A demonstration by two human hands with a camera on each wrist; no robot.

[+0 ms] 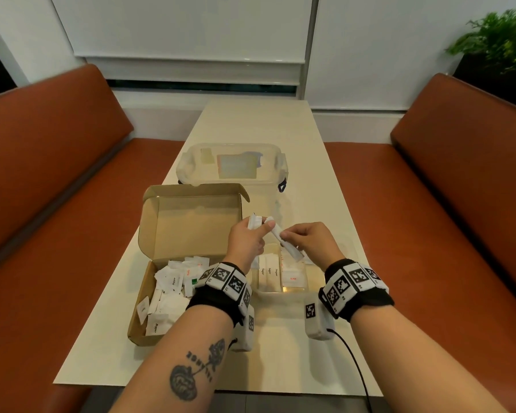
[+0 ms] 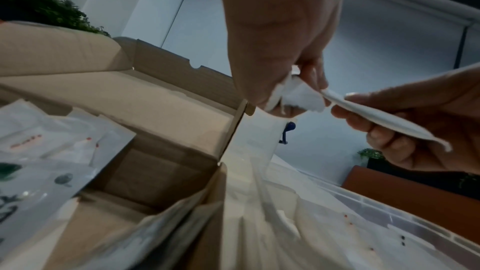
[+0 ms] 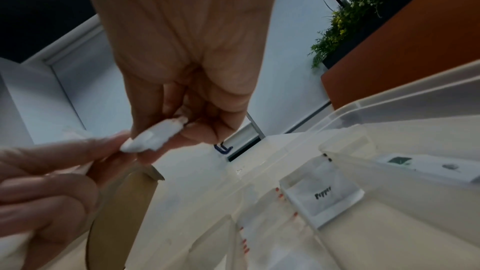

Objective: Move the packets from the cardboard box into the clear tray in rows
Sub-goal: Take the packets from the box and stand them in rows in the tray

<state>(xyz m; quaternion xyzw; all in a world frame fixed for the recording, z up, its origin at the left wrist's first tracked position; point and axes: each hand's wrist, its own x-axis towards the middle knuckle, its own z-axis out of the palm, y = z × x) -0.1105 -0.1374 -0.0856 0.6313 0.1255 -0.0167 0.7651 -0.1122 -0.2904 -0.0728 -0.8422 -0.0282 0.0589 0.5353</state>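
Note:
The open cardboard box point(image 1: 188, 231) stands at the left with several white packets point(image 1: 173, 290) loose in it. Right of it is the clear tray point(image 1: 285, 294), where sugar packets point(image 1: 269, 275) and a salt packet point(image 1: 292, 278) lie in rows; the right wrist view shows a pepper packet point(image 3: 322, 198) there too. Above the tray my left hand point(image 1: 261, 226) grips a small bunch of packets point(image 2: 293, 91). My right hand point(image 1: 286, 235) pinches one long white packet point(image 1: 291, 248) whose far end still touches the left fingers point(image 2: 315, 77).
A clear lidded container point(image 1: 231, 165) stands behind the box and tray. Orange bench seats point(image 1: 57, 174) flank the narrow cream table point(image 1: 280, 362). A black cable point(image 1: 355, 362) runs from my right wrist over the near table edge. Plants point(image 1: 501, 40) stand at far right.

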